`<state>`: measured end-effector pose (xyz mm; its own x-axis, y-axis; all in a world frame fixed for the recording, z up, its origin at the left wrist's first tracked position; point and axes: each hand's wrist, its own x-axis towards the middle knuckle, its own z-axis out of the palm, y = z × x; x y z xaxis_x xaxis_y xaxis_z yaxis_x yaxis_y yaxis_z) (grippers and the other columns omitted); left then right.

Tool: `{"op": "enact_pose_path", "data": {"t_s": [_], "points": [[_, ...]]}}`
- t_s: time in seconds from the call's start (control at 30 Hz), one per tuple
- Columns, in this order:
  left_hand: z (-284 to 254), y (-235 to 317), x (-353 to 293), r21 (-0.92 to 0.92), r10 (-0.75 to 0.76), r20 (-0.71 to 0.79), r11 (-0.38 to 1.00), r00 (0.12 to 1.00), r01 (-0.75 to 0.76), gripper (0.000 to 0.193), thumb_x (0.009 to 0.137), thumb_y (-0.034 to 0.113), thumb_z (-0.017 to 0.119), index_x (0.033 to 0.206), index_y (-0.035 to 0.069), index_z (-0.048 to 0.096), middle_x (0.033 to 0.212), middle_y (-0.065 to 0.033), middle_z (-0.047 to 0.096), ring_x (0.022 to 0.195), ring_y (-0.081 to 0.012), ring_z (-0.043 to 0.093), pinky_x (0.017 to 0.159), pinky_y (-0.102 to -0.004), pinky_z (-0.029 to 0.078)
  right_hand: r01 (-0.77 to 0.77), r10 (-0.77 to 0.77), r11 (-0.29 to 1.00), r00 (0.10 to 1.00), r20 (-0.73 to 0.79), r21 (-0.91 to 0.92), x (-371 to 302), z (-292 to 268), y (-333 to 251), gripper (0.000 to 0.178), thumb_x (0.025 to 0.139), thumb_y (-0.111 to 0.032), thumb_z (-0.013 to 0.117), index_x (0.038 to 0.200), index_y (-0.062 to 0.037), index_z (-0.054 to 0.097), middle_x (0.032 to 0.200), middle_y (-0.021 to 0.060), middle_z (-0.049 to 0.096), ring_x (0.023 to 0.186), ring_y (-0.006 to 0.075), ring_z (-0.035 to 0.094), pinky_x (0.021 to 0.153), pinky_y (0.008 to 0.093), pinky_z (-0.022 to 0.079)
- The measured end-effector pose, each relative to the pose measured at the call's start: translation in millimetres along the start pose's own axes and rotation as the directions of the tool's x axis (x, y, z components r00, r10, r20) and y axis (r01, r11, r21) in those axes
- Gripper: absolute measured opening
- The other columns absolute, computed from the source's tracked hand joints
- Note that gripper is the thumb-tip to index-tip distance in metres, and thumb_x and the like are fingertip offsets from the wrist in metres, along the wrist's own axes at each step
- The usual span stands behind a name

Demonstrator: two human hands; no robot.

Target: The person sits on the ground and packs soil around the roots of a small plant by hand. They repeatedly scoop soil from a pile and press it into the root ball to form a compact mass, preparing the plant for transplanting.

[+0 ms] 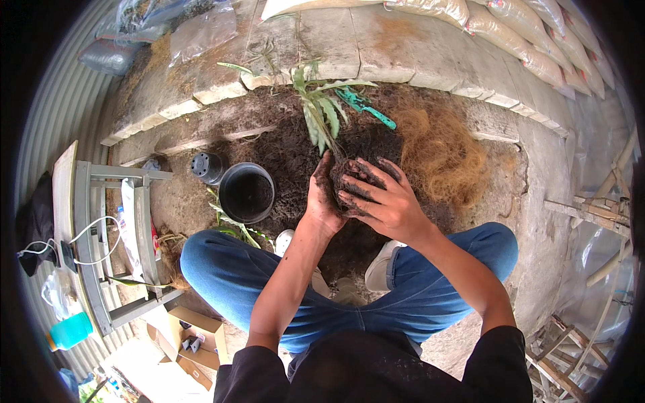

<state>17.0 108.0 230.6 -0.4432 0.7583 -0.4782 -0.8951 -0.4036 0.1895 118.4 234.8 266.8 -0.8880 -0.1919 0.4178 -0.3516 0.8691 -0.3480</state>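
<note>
Between my two hands is the soil-covered root ball (341,176) of a long-leaved green plant (318,111), whose leaves point away from me. My left hand (324,195) cups the root ball from the left, and its palm is dark with soil. From the right, my right hand (386,198) presses against the clump, its dirty fingers bent over it. Loose dark soil (289,144) lies under and around both hands. To the left stands a black plastic pot (247,193) with some dark matter inside. Just beyond the hands, a green hand trowel (365,107) rests on the soil.
A heap of brown coir fibre (447,158) lies right of the soil. A smaller black pot (207,168) is tipped on its side at left, near another leafy plant (235,228). Filled sacks (504,30) line the far right. A grey bench (127,235) and cardboard box (195,336) stand left.
</note>
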Motion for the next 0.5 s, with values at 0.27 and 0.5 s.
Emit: {"op": "enact_pose_path", "data": {"t_s": [0.27,0.5], "points": [[-8,-14,10,-0.067,0.016,-0.059,0.998,0.998,-0.019,0.031,0.102,0.032,0.037,0.088,0.010,0.054,0.074,-0.0026,0.056,0.062,-0.0164,0.057,0.053,-0.0275,0.053,0.034,-0.030,0.999,0.993,-0.114,0.032,-16,20,10,0.030,0.073,-0.018,0.076,0.103,-0.0188,0.075,0.120,-0.0065,0.067,0.129,0.0282,0.050,0.109,0.0531,0.027],[-7,-22,13,0.023,0.029,-0.136,0.999,0.990,-0.026,0.035,0.102,0.036,0.036,0.086,0.011,0.053,0.073,-0.0009,0.054,0.060,-0.0145,0.055,0.050,-0.0260,0.051,0.063,-0.061,0.998,0.988,-0.143,0.006,-27,16,14,0.030,0.074,-0.022,0.074,0.104,-0.0198,0.073,0.122,-0.0100,0.065,0.128,0.0236,0.050,0.109,0.0547,0.030]]}}
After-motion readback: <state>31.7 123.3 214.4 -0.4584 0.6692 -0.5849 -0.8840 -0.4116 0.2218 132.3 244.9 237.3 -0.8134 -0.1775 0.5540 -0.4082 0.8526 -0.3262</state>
